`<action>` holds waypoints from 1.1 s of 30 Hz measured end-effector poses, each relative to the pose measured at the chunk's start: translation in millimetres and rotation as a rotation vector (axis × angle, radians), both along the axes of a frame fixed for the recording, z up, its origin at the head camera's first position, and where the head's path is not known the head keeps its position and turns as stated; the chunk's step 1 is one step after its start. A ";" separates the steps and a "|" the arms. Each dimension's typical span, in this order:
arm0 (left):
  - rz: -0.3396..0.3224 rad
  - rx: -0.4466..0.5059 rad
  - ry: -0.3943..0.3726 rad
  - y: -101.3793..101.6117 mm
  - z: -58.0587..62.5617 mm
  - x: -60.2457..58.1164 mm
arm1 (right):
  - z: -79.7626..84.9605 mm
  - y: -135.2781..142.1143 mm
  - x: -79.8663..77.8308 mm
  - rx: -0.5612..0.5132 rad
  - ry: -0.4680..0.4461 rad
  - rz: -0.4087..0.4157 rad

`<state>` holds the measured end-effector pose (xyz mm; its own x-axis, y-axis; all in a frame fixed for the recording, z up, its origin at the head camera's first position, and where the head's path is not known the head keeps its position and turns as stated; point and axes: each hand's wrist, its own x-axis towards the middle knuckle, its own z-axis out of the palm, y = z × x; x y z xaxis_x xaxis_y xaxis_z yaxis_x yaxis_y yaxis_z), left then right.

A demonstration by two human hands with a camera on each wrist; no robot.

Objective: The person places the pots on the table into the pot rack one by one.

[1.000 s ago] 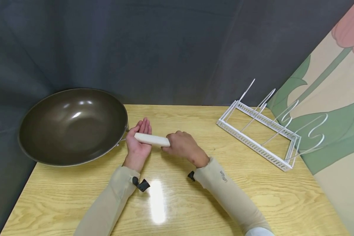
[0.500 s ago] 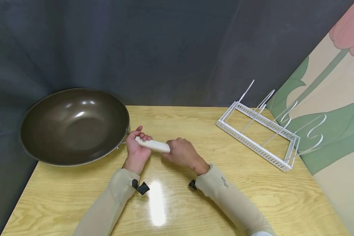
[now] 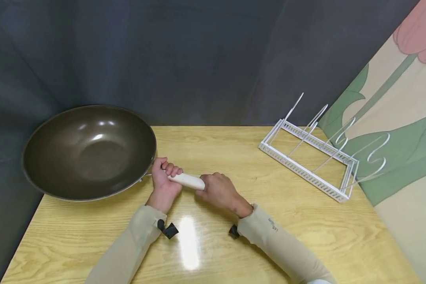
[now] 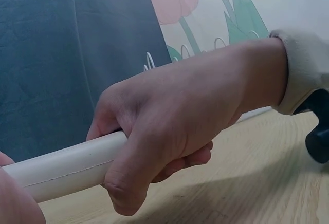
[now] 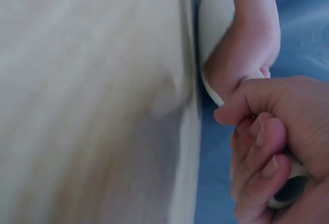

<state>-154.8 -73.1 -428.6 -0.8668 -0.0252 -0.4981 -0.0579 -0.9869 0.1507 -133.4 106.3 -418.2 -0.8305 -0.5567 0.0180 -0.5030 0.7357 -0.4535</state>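
Handle [image 3: 189, 181]: gripped by your right hand [image 3: 221, 191], newly by your left hand [image 3: 164, 184]
Pan [image 3: 88, 154]: beyond left fingers, held two-handed

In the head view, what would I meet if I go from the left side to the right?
Dark brown wok, left hand, right hand, white wire rack, pink tulip on the wall.

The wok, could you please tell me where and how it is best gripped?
Probably by its pale handle, wrapped from the near right: this slim bar juts rightward from the bowl, long enough for the left hand and right hand to hold together.
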 end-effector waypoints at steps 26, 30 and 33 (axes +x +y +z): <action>-0.030 -0.194 0.128 8.9 21.3 6.6 | -3.4 3.8 18.5 -0.166 0.034 -0.075; -0.036 -0.243 0.192 9.8 28.6 8.3 | -3.1 2.0 20.9 -0.222 0.066 -0.091; -0.044 -0.265 0.226 9.7 32.6 9.4 | -3.2 0.2 22.5 -0.266 0.071 -0.103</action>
